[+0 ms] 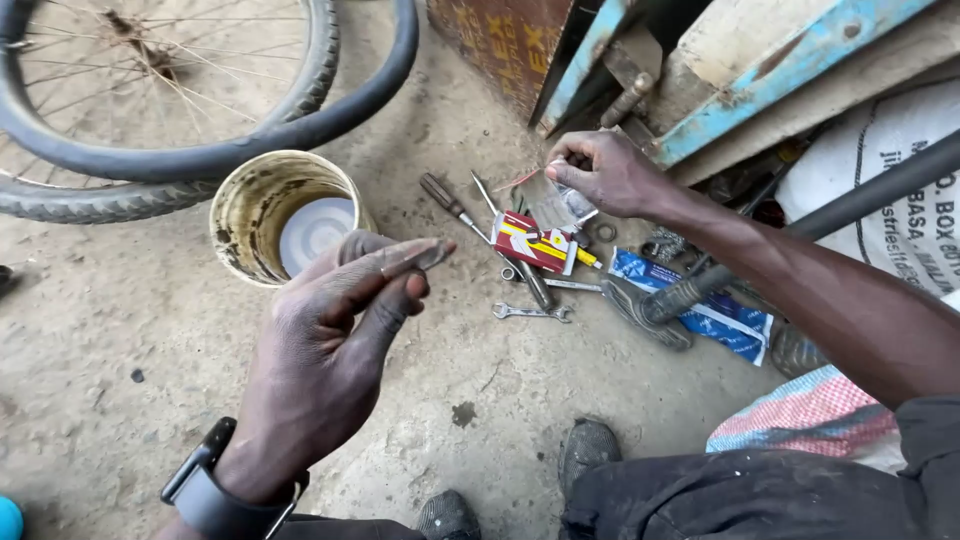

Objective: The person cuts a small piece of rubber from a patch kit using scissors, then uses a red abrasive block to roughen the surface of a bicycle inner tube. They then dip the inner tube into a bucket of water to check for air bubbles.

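right hand (605, 172) pinches a clear packet (565, 203); left hand (335, 345) hovers beside a bucket (250, 215).

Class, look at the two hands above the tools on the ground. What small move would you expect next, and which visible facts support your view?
Probably the right hand brings its small clear packet across to the left hand. The right fingers pinch the packet at its top above the red and yellow box, while the left hand is raised with its index finger held out and smeared. The hands are apart, so closing that gap seems likeliest.

One head-worn view looks steeply down, close over the fingers (400, 262); concrete floor (120, 330) spreads beyond them, its far edge perhaps cut off.
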